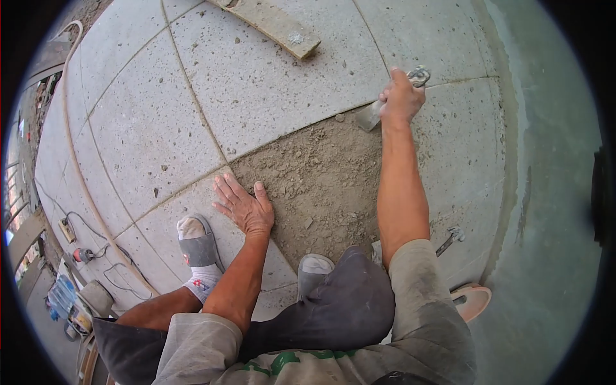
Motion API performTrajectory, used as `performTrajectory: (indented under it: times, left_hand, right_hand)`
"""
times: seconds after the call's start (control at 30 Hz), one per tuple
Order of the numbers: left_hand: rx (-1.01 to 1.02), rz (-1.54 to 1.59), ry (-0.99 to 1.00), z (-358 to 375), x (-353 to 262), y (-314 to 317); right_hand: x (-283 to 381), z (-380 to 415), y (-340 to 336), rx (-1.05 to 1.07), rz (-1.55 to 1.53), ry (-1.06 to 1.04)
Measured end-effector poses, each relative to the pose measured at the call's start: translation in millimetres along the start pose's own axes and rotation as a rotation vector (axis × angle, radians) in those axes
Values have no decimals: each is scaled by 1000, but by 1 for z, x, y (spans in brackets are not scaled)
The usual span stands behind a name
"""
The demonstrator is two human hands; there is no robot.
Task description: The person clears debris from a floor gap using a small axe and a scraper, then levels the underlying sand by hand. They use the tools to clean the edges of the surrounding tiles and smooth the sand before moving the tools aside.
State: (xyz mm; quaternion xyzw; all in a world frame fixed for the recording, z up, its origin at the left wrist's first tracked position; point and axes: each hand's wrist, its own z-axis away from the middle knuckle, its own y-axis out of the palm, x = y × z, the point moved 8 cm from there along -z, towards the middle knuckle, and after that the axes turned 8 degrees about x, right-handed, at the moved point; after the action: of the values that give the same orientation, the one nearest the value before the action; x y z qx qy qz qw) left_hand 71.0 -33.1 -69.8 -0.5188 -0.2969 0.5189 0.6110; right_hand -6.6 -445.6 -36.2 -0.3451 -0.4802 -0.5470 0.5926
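My right hand (401,99) is closed around the handle of a trowel (368,118). Its flat grey blade points down and left, at the far right corner of a bed of loose sandy mortar (314,186). The handle's end sticks out past my fist. My left hand (245,206) lies flat with fingers spread on a grey floor tile (192,192), beside the left edge of the mortar bed. Laid tiles border the bed on the far, left and right sides. The near part of the bed is partly hidden by my knee.
A wooden board (273,29) lies on the tiles ahead. A hammer-like tool (450,239) and a pinkish bowl-shaped container (473,303) are at my right. A hose (76,147) and a cable with a red plug (82,255) run along the left. Grit is scattered across the tiles.
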Motion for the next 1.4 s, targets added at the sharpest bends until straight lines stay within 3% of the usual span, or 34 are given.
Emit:
performTrajectory:
  times: [0.03,0.13,0.23,0.37,0.47,0.53,0.67,0.8,0.93,1.1,1.27,1.33,1.4]
  left_hand:
    - [-16,4,14,1,-2,1]
    - [-25,15,3,-7,1,-6]
    - [167,134,-31,-21,31,-17]
    - [-116,365,-363,-112,68,-70]
    - [-92,446,-368,-189,62,-77]
    - [1,393,-539,-222,59,-64]
    - [-99,221,-441,-227,37,-49]
    - [-138,95,-500,-227,36,-49]
    - [-184,0,-542,-225,40,-52]
    - [-169,-27,-579,-224,42,-55]
    - [-177,-24,-570,-229,50,-49]
    - [-186,-23,-569,-228,47,-50]
    - [-184,-7,-563,-226,44,-54]
  right_hand:
    - [-28,13,-1,-27,50,110]
    - [-31,49,1,-10,138,155]
    - [1,26,-19,65,81,70]
    - [62,18,-25,83,23,49]
    - [84,14,-34,91,156,68]
    - [92,15,-38,94,281,142]
    - [111,33,-52,-170,102,174]
    - [81,87,-43,-456,-92,176]
    - [54,87,-49,-513,-185,204]
    - [65,22,-77,-429,-272,1]
    - [-15,25,-57,-559,-275,-56]
    - [-7,30,-57,-554,-412,13]
    - [19,33,-54,-483,-279,6]
